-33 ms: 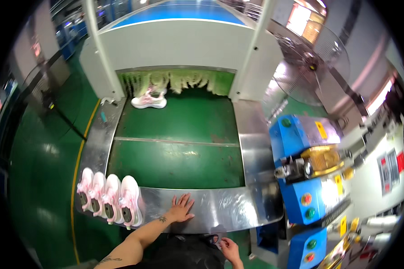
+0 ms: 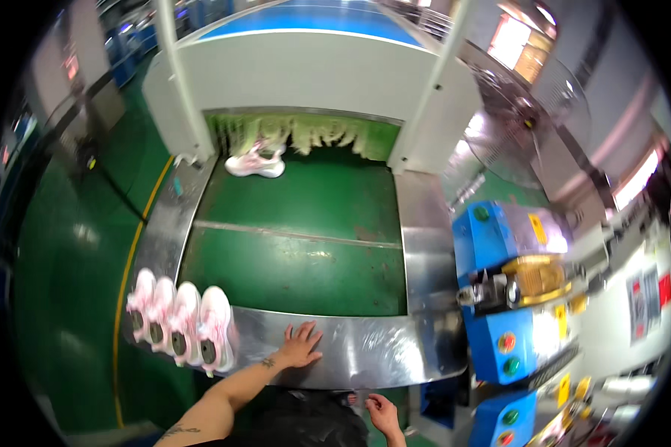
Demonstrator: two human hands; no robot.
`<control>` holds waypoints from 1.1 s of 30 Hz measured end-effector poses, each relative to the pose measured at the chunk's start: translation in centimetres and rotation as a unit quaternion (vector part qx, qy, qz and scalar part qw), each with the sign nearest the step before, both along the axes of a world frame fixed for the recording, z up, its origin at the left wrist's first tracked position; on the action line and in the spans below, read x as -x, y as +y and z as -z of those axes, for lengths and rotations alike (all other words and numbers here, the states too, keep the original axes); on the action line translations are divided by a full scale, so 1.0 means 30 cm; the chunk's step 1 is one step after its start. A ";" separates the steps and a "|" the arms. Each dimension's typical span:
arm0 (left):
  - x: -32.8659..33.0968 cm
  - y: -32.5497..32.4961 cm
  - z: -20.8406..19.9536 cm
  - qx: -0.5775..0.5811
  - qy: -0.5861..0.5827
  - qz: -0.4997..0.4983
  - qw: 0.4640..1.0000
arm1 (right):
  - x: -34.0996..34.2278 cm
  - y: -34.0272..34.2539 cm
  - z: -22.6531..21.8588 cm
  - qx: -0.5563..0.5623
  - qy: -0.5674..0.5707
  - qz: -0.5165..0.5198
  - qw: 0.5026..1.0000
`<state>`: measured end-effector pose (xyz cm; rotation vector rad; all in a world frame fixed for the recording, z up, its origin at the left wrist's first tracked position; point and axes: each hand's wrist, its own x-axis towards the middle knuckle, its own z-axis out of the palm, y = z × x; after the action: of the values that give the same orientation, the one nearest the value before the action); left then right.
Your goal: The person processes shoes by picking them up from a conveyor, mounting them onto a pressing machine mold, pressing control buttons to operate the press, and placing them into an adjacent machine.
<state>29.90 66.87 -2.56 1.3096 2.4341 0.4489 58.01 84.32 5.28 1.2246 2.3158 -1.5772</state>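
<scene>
My left hand (image 2: 300, 349) lies flat, fingers spread, on the shiny metal ledge (image 2: 380, 350) in front of me, with nothing in it. My right hand (image 2: 382, 414) hangs low beside my dark apron (image 2: 309, 417), its fingers loosely bent, and no object shows in it. Left of my left hand, several pink-and-white sneakers (image 2: 215, 320) stand side by side on the ledge's left corner, toes pointing away from me. Another pink-and-white sneaker (image 2: 255, 165) sits sideways on the green conveyor belt (image 2: 298, 268), at the far left by the machine's mouth.
A ragged green fringe curtain (image 2: 313, 132) hangs in the opening of the pale machine housing (image 2: 298, 74). To the right stand blue machine units (image 2: 499, 339) with coloured buttons. Fans stand on both sides, the right fan (image 2: 529, 119) nearer the window. A yellow floor line (image 2: 130, 268) runs at left.
My view has tilted and shifted slightly. Both hands and the sneakers keep their places.
</scene>
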 end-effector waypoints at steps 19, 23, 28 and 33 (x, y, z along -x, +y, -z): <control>1.175 -0.287 0.183 -0.062 0.173 -0.430 0.884 | 2.245 0.240 -0.156 -0.305 0.194 -0.482 0.798; 1.212 -0.168 0.105 -0.122 0.164 -0.427 0.881 | 2.931 0.181 -0.182 -0.377 0.069 -0.541 0.748; 1.224 -0.181 0.189 -0.174 0.171 -0.441 0.864 | 2.956 0.073 0.072 -0.440 0.079 -0.515 0.732; 1.164 -0.303 0.125 -0.119 0.196 -0.445 0.866 | 2.127 0.144 0.100 -0.491 0.356 -0.612 0.508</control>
<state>-5.03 57.77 -6.30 0.2402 3.3378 0.7785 -5.79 88.64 2.28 -1.4480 3.0770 -0.0233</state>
